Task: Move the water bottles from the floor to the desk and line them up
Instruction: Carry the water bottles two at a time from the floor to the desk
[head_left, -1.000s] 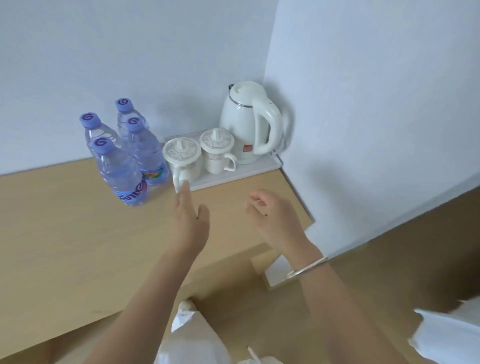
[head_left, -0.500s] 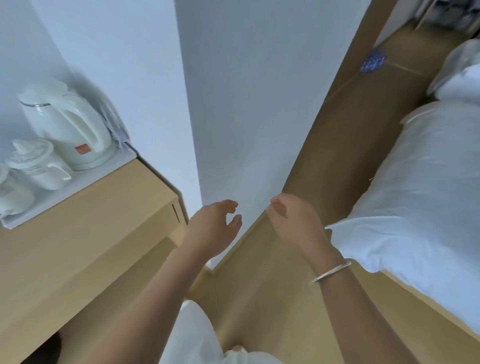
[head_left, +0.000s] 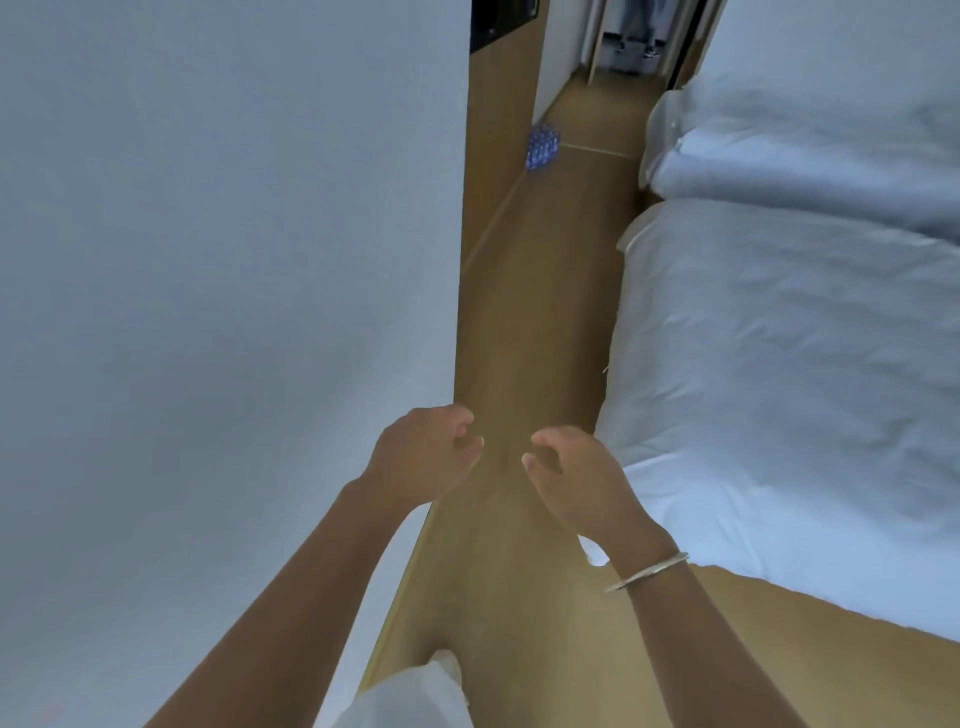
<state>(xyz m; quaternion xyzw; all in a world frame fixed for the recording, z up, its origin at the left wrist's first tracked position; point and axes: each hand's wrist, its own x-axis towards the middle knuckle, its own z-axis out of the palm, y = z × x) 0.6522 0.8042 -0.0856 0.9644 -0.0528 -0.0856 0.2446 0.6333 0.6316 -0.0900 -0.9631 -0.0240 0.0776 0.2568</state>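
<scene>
A cluster of water bottles with blue caps (head_left: 542, 148) stands on the wooden floor far down the passage, against the left wall. My left hand (head_left: 423, 454) and my right hand (head_left: 574, 473) hang in front of me at the bottom centre, a little apart, fingers loosely curled, holding nothing. A silver bangle sits on my right wrist. The desk and the bottles on it are out of view.
A white wall (head_left: 234, 312) fills the left side. A bed with white bedding (head_left: 805, 389) runs along the right. Between them a narrow strip of wooden floor (head_left: 535, 312) leads to a doorway (head_left: 634, 36) at the far end.
My view has swung right, away from the desk, kettle and cups, to look down the passage. Both hands stayed empty and their fingers curled in more loosely.
</scene>
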